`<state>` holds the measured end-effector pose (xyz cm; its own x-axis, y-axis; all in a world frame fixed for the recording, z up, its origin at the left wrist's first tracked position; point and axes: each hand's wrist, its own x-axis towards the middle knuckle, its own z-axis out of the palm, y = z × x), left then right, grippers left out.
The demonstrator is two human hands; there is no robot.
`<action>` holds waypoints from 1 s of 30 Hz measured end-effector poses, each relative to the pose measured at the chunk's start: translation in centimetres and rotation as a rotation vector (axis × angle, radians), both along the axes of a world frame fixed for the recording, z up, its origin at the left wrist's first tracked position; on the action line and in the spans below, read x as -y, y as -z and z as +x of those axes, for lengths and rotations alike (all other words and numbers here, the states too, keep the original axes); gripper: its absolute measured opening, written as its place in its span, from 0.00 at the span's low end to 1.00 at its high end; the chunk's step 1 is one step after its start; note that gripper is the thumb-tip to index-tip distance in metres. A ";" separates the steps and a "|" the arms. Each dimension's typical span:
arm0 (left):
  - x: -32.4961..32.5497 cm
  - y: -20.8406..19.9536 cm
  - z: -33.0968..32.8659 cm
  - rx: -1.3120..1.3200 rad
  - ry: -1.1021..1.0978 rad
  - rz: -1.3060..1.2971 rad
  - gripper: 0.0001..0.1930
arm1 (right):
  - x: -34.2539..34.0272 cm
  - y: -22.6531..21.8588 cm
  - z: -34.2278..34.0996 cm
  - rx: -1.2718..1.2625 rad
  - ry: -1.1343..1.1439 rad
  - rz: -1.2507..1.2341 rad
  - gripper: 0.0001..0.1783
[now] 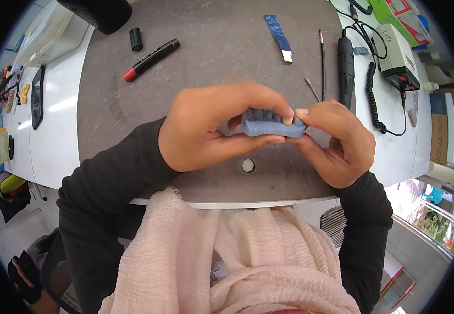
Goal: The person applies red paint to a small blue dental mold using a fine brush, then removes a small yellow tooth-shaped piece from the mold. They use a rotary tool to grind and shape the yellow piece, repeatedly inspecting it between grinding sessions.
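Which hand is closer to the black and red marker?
Left. The left hand sits just below the marker on its side of the desk, holding the blue dental model. The right hand is farther off, beyond the model.

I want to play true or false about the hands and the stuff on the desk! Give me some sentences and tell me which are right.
1. Both hands hold the blue-grey tooth model. True: the left hand wraps it and the right hand pinches its end.
2. The marker with the red end lies on the pink scarf. False: it lies on the grey mat, far from the hands.
3. A black handpiece lies at the mat's right edge. True.
4. The blue strip is in the right hand. False: it lies on the mat, untouched.
5. A round hole shows in the mat below the hands. True.
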<state>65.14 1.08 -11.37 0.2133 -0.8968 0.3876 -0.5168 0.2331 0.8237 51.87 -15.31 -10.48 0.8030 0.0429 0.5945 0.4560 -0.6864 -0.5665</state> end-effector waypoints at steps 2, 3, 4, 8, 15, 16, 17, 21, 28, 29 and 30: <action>0.0 0.0 0.1 0.043 0.000 -0.005 0.18 | -0.1 -0.1 0.0 -0.007 -0.003 -0.003 0.18; 0.1 0.0 0.1 0.050 -0.003 -0.040 0.18 | -0.1 -0.1 0.0 -0.004 -0.009 -0.003 0.18; 0.2 0.0 0.1 0.058 -0.005 -0.074 0.17 | -0.2 -0.1 0.1 -0.001 -0.014 -0.002 0.18; 0.2 -0.3 0.1 0.119 0.019 -0.071 0.17 | -0.2 0.0 0.1 0.005 -0.017 -0.032 0.18; 0.6 0.5 0.0 -0.055 -0.005 -0.062 0.18 | 0.3 0.3 0.4 0.049 0.051 -0.114 0.18; 0.4 0.1 -0.1 -0.208 0.029 -0.004 0.17 | 0.3 0.2 0.4 0.057 0.065 -0.133 0.18; 0.3 0.0 -0.1 -0.322 0.054 0.027 0.17 | 0.4 0.2 0.4 0.051 0.070 -0.154 0.17; 0.5 0.7 -0.2 -0.607 0.099 0.080 0.16 | 0.4 0.0 0.5 0.081 0.034 -0.257 0.16; 0.4 0.9 -0.7 -0.672 0.064 0.085 0.13 | 0.4 0.2 0.9 0.108 -0.015 -0.258 0.16; 0.5 1.0 -0.7 -0.657 0.043 0.062 0.13 | 0.5 0.2 0.9 0.093 -0.012 -0.200 0.16; 0.5 1.0 -0.6 -0.572 0.026 0.061 0.13 | 0.2 0.3 0.9 0.058 0.002 -0.090 0.16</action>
<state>64.56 0.55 -12.39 0.3509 -0.9219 0.1641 0.0205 0.1828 0.9829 52.77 -15.48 -10.77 0.7676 0.0968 0.6336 0.4850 -0.7340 -0.4754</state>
